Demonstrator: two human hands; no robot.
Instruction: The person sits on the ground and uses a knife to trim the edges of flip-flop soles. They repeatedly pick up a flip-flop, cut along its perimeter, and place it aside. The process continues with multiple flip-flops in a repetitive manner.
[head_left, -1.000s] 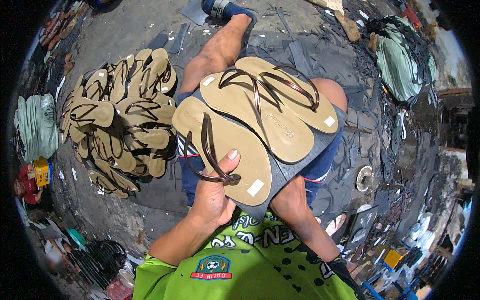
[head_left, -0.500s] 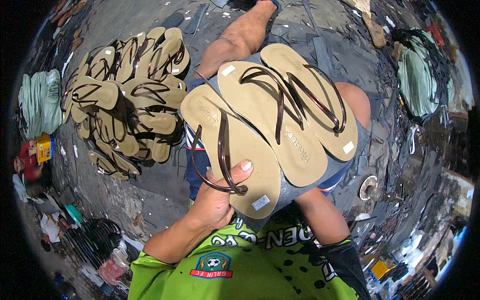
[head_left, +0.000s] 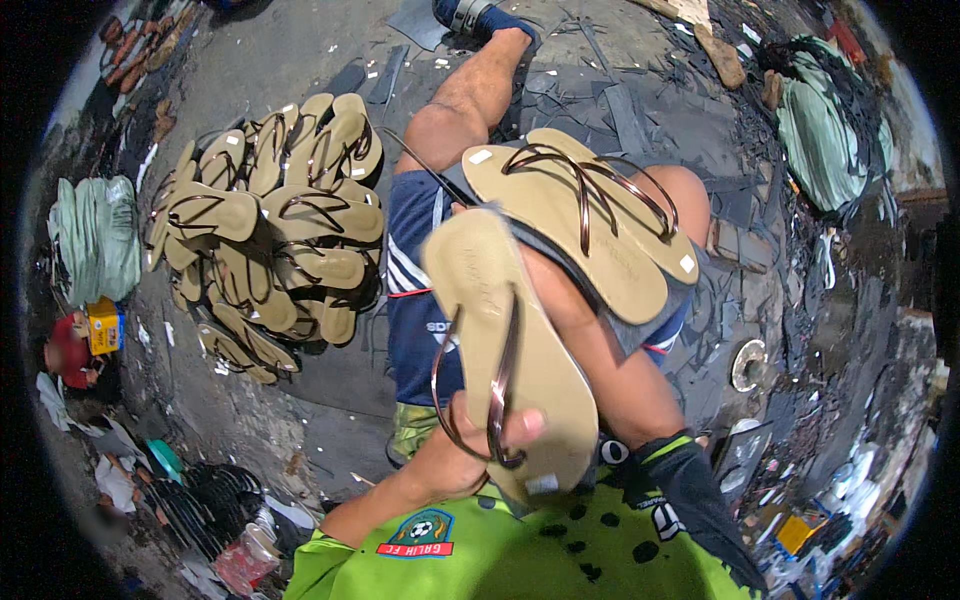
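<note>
My left hand (head_left: 468, 445) is closed round the toe end of a tan flip-flop (head_left: 545, 395) with brown straps, its thumb on top of the footbed. The flip-flop is slightly blurred and tilted over my lap. My right forearm (head_left: 590, 340) reaches up across my lap behind this flip-flop. Only a bit of my right hand (head_left: 458, 209) shows beside the heel, so its grip is hidden. Two more tan flip-flops, a nearer one (head_left: 535, 215) and a farther one (head_left: 655, 245), lie side by side and opposite ways on a grey sheet (head_left: 628, 335) over my thigh.
On the floor to the left is a pile of similar flip-flops (head_left: 330, 265). Pale green bundles stand at the far left (head_left: 98, 240) and upper right (head_left: 820, 135). Dark scraps (head_left: 640, 120) cover the floor ahead. A round whitish ring (head_left: 748, 365) lies to the right.
My left hand has drawn its flip-flop down and right, apart from the other two. My right forearm has moved up and left across my lap. The view has shifted slightly.
</note>
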